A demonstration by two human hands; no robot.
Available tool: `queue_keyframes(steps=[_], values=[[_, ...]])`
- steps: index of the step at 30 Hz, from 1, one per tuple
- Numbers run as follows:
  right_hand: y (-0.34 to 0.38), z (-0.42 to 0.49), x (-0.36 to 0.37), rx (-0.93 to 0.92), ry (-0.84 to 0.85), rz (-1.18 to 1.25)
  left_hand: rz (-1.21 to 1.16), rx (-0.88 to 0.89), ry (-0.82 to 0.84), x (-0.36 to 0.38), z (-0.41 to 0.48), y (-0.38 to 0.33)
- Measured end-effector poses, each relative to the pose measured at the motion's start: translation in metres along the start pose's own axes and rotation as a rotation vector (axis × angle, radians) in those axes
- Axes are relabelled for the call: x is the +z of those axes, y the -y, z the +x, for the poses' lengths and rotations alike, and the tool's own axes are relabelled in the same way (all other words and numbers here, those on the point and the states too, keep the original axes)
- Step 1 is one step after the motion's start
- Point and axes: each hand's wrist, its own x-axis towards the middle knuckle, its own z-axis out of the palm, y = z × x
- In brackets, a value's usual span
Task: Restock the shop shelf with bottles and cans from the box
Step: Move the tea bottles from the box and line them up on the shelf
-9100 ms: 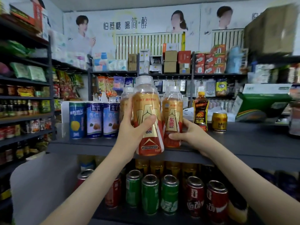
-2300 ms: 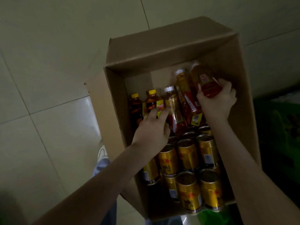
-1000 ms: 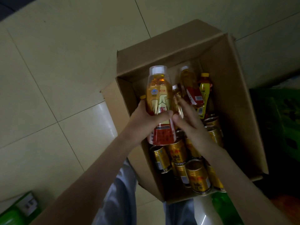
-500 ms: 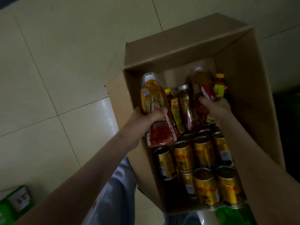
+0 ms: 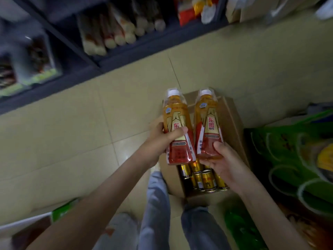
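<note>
Caps (image 5: 173, 92) point away from our palms as our left hand (image 5: 162, 139) curls round one bottle (image 5: 177, 130) and our right hand (image 5: 221, 163) cups the other bottle (image 5: 208, 127) at its base, both upright, side by side above the box (image 5: 232, 123), the blurred shelf (image 5: 100, 64) seemingly well beyond our fingertips.

The tiled floor (image 5: 72, 141) carries an open box (image 5: 232, 123). Green packs (image 5: 288, 159) lie just beside the box, on its right. A dark shelf (image 5: 126, 56) stands along the far side.

Two amber bottles (image 5: 177, 130) with red-and-gold labels and white caps, gold cans (image 5: 205, 179), brown box (image 5: 232, 121), beige tiled floor (image 5: 72, 141).
</note>
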Motion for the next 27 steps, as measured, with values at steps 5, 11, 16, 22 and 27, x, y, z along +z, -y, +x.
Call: queue_keyframes(steps=[5,11,16,22,27], values=[[0.059,-0.119,0.060,-0.103,0.138,-0.246,0.103,0.144,0.042,-0.009,-0.130,-0.064],[0.096,-0.248,0.102,-0.218,0.165,-0.458,0.255,0.370,0.155,0.006,-0.251,-0.123],[0.094,-0.352,0.125,-0.423,0.010,-0.389,0.382,0.602,0.334,0.039,-0.339,-0.155],[0.084,-0.482,0.144,-0.692,-0.246,-0.346,0.448,0.753,0.496,0.094,-0.431,-0.170],[0.060,-0.591,0.142,-0.870,-0.409,-0.366,0.512,0.910,0.631,0.148,-0.517,-0.159]])
